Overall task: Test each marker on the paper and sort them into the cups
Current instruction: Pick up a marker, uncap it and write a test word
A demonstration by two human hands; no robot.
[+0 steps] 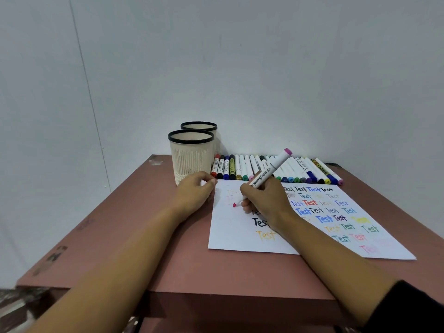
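While right grip (pixel 264 199) clasps white pink-tipped marker (pixel 270 169), tip on paper (pixel 236 237), left grip (pixel 194 191) curled at corner, contents unclear.

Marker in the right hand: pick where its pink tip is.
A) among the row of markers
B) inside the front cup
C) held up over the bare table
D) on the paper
D: the marker held in the right hand slants down, and its pink tip meets the white paper in its upper left part.
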